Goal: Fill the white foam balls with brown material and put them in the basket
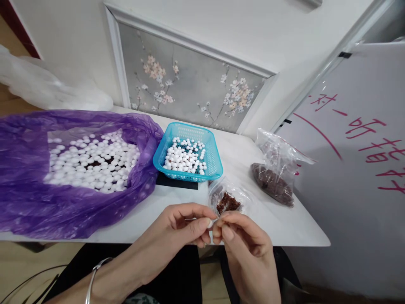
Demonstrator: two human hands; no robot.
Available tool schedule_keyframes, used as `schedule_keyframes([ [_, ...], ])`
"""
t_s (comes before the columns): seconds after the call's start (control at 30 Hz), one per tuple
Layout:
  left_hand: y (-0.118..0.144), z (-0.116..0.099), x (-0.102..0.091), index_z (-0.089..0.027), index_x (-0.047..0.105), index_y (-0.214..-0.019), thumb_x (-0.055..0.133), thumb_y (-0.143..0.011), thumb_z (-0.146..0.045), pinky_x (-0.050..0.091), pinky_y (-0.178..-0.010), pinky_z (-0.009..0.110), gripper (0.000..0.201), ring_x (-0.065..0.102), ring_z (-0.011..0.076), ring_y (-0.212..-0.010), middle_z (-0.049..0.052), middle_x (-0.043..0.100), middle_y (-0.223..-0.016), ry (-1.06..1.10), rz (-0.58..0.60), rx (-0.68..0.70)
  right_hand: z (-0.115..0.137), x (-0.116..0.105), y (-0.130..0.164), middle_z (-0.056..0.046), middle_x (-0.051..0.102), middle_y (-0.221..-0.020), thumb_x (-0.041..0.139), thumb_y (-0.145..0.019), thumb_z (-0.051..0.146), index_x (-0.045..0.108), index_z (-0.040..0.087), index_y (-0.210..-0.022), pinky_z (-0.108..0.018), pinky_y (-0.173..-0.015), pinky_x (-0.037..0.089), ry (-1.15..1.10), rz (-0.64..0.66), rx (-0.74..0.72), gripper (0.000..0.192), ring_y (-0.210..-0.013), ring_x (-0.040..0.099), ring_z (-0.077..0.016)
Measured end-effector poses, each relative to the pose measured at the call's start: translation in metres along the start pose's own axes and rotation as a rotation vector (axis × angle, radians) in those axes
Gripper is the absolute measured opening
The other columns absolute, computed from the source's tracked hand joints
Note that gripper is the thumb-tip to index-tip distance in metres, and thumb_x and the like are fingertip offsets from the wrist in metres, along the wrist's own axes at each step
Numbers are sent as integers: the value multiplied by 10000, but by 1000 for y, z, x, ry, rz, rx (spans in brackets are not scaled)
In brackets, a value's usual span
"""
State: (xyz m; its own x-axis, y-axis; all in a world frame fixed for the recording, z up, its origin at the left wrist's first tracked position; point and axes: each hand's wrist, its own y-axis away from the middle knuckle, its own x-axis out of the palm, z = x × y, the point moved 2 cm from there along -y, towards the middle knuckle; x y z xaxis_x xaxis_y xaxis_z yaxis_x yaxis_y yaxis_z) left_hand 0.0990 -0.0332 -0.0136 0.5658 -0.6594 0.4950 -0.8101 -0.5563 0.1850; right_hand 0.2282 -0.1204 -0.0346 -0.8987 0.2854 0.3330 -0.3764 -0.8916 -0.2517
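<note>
Close together over the table's front edge, my two hands meet at the fingertips. My left hand (pixel 186 228) pinches a small white ball (pixel 210 224) between thumb and forefinger. The fingers of my right hand (pixel 242 240) are pressed together right beside the ball; what they hold, if anything, is too small or hidden to name. Just behind them sits a clear plastic container (pixel 246 195) with reddish-brown bits (pixel 228 202) in it. Farther back, a blue plastic basket (pixel 219 171) holds many white balls (pixel 182 156).
At left, a purple plastic bag (pixel 25 177) lies spread around many more white balls (pixel 91 164). A clear zip bag of brown material (pixel 274 181) stands on the white table (pixel 303 230) at right. A whiteboard (pixel 348 177) borders the right side; a flower panel (pixel 190 84) is behind.
</note>
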Motion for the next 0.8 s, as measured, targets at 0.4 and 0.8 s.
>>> schedule_keyframes([
  [0.4,9,-4,-5,-194,733,-948,568,-908,-226,493,-621,225,172,587,124,-674,12,626,-791,-557,-100,327,17,19,3,-62,704,-872,566,-879,43,703,166,-957,-204,-753,562,988,-132,-572,200,-811,687,-142],
  [0.8,17,-8,-2,-194,681,-882,487,-955,-169,459,-669,218,209,589,117,-738,9,614,-821,-943,-150,546,14,26,5,-68,729,-861,599,-896,69,711,148,-996,-195,-744,571,1145,-76,-689,169,-758,710,-141],
])
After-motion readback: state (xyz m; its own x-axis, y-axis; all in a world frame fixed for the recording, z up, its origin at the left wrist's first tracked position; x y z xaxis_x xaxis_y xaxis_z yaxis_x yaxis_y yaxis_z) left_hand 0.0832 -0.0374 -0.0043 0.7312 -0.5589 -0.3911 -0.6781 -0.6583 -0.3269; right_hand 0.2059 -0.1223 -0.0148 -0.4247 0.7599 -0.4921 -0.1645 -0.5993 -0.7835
